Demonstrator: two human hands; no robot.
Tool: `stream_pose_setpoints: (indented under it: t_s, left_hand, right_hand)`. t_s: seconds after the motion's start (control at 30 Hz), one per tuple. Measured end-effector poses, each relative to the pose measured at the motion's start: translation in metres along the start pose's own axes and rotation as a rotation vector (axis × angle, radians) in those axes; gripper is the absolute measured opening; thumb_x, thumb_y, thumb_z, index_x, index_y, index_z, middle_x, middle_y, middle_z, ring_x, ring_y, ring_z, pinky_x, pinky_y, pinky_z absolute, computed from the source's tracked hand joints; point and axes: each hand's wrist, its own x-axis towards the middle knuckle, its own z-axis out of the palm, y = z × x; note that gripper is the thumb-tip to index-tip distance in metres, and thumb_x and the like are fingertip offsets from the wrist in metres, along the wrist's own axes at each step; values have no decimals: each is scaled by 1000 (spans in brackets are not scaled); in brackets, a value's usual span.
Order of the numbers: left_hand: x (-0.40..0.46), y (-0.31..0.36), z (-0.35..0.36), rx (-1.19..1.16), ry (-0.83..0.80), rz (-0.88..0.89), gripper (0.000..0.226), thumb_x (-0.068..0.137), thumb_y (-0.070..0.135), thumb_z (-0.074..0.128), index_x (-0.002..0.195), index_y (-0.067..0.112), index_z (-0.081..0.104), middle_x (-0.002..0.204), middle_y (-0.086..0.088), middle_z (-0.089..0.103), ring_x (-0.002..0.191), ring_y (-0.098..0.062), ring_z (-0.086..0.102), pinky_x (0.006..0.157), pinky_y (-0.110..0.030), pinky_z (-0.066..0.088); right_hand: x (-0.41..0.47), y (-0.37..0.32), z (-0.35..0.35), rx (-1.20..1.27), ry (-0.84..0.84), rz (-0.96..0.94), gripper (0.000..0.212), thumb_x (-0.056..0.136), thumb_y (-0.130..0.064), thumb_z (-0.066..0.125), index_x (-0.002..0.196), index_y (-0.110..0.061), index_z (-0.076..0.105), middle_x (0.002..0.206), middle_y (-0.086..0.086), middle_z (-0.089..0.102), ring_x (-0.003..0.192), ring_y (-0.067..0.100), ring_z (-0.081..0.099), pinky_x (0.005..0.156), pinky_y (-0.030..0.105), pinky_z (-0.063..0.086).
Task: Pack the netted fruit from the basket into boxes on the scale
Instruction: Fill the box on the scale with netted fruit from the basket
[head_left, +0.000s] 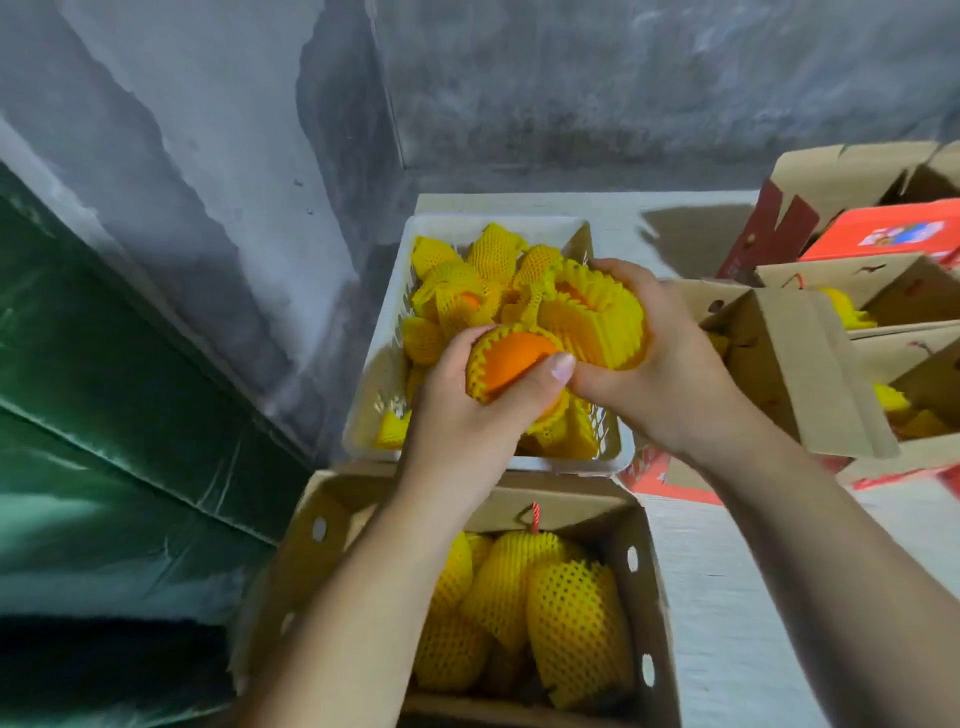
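A white plastic basket (387, 364) holds several oranges in yellow foam nets. Over it, my left hand (462, 410) grips an orange (511, 364) whose net has slipped partway down, baring the peel. My right hand (660, 358) grips another netted fruit (597, 322) just right of it. The two hands touch at the thumbs. Below them an open cardboard box (641, 597) with a red cord handle holds several netted fruit (576, 639). No scale shows beneath the box.
More open cardboard boxes (810, 364) with netted fruit stand at the right, plus red printed boxes (883, 234). A green tarp (104, 415) covers the left side. A grey concrete wall (571, 78) runs behind the white table top (727, 597).
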Motion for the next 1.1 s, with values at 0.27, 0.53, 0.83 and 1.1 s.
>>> stream_pose_setpoints:
  t_s: [0.27, 0.53, 0.83, 1.1]
  left_hand:
    - [-91, -8, -53, -428, -65, -280, 68, 60, 71, 89, 121, 57, 65, 130, 15, 70, 121, -21, 68, 92, -43, 60]
    - [-127, 2, -109, -651, 16, -352, 50, 87, 52, 71, 135, 39, 66, 144, 0, 61, 128, -30, 64, 93, -57, 60]
    - [-164, -9, -145, -744, -38, -386, 66, 83, 55, 75, 144, 38, 56, 145, -2, 61, 125, -30, 66, 94, -58, 59]
    - [-192, -22, -165, -227, -326, -326, 54, 81, 53, 75, 128, 68, 55, 130, 19, 57, 112, -15, 65, 81, -37, 63]
  right_hand:
    - [-105, -73, 47, 95, -21, 97, 78, 66, -36, 81, 128, -61, 39, 130, -13, 46, 121, -6, 46, 107, 34, 48]
    - [-155, -97, 92, 615, 135, 316, 57, 70, -54, 87, 121, -40, 67, 111, -1, 77, 95, 27, 76, 70, 37, 61]
    - [-206, -124, 121, 743, 242, 323, 94, 64, -60, 92, 144, -34, 50, 131, -2, 70, 113, 23, 72, 79, 35, 61]
    - [-224, -135, 134, 738, 57, 316, 79, 72, -24, 91, 138, -32, 49, 119, 4, 71, 99, 20, 73, 72, 28, 57]
